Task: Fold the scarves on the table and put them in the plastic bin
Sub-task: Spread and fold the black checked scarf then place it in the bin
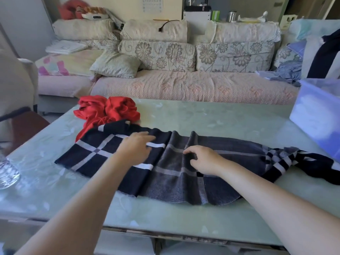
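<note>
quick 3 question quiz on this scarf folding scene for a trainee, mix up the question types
1. True or false: the red scarf is already folded.
2. Where does the plastic bin stand? A: at the right end of the table. B: on the sofa. C: on the floor.
3. Fill in the colour: the left hand and the right hand both touch the ___ scarf.

Key
1. False: it lies crumpled at the far left of the table.
2. A
3. Navy: the navy scarf with pale checks lies spread out under both hands.
</note>
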A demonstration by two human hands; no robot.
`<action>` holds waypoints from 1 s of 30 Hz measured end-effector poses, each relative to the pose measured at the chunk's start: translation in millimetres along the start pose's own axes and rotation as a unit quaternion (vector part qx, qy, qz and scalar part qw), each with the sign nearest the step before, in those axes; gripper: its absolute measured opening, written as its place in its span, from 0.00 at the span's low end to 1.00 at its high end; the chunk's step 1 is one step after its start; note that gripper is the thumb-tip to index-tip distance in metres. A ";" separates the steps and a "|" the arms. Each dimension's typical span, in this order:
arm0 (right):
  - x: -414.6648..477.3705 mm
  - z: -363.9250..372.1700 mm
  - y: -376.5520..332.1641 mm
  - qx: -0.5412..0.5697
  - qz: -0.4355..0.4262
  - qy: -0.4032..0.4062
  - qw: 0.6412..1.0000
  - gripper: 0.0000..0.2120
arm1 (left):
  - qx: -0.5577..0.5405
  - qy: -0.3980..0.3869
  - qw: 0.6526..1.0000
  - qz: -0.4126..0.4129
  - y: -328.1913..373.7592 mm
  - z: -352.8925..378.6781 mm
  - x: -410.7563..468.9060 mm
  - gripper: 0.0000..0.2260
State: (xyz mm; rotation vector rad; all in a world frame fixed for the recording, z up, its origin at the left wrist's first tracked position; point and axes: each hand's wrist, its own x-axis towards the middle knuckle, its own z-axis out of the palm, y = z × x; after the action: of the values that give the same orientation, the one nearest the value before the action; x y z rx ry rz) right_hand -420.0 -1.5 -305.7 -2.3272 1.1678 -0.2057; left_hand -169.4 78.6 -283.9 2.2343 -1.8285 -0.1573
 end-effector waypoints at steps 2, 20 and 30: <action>-0.6 7.7 1.2 -0.072 -0.025 -0.026 0.997 0.28 | 0.015 -0.088 0.996 -0.011 5.4 18.0 -2.6 0.23; -65.0 -34.3 106.2 -0.212 0.230 0.029 0.949 0.36 | 0.037 -0.136 0.983 0.120 122.6 74.8 6.0 0.30; -134.4 -101.0 167.6 -0.223 0.230 0.148 0.936 0.14 | 0.085 -0.093 0.987 0.097 197.0 91.4 13.4 0.26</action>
State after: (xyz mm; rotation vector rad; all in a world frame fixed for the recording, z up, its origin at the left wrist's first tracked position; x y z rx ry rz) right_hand -656.5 -17.4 -293.4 -2.3540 2.0549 -0.1324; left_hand -375.4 18.5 -319.8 2.1982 -2.2229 -0.1855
